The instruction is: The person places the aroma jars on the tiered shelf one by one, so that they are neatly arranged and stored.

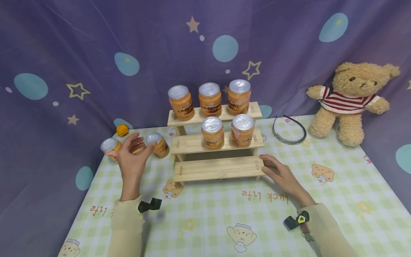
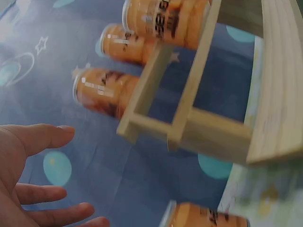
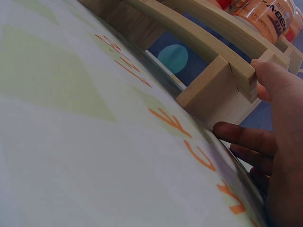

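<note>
Five shelved cans [image 1: 210, 101]; one label [image 3: 277, 14] reads "A-BEN".

From my remote station, taking the rack [image 1: 192, 145] as dial centre in the head view, I find passage over the tablecloth [image 1: 199, 214] at 6 and across the bottom tier [image 1: 218, 168]. Top jars [image 1: 210, 101] obstruct 12. Middle-tier jars [image 1: 212, 137] leave a gap at 9. Further out, loose jars [image 1: 161, 148] crowd the left hand [image 1: 132, 159]; the right hand [image 1: 285, 178] blocks 4.
</note>
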Demonstrator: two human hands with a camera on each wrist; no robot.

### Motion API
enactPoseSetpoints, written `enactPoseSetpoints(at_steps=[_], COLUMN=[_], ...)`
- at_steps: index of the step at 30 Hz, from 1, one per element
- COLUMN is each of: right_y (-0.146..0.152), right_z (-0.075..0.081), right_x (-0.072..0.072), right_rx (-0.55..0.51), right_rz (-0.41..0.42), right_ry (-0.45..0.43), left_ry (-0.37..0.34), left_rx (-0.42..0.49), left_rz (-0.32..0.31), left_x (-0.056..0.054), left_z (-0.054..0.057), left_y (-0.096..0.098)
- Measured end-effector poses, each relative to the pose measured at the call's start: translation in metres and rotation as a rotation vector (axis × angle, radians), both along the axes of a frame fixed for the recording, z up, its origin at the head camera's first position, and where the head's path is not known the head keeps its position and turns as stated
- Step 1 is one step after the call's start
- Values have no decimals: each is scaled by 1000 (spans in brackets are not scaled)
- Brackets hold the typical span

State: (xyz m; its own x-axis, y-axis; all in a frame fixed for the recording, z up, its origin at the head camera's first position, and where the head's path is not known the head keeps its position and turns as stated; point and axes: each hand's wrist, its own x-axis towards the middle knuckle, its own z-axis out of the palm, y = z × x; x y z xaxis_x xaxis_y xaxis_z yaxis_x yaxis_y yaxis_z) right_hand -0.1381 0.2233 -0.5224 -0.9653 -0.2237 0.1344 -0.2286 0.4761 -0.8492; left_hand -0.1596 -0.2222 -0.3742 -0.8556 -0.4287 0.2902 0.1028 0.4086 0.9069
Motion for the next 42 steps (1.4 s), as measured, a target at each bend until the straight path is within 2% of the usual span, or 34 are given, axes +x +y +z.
enactPoseSetpoints(at_steps=[5,10,18,25,30,37,42], right_y=[-1,-1,-1,0,1,1,1], right_z=[1,0,-1,-2,-2,-4,-4], right_x=[1,0,0,0,0,-1,-1], right_rx=[-10,-3,1,0,4,-6,-8], right_rz=[2,-2,-1,-7,-2,6,7], right_ry=[-10,-7,1,0,9,13,17], left_ry=[-8,-16,-80,-85,-110,-197,-271], left_rx=[-2,-53,-112,-57,-58,-58,-56], left_rz=[52,124,227,284,342,425,463], left_x=[0,-1,2,-2,-8,-16,-23], left_z=[-9,-16,-22,-29,-34,-38,-43], left_y=[-19,-36,-62,-87,-101,-119,-131])
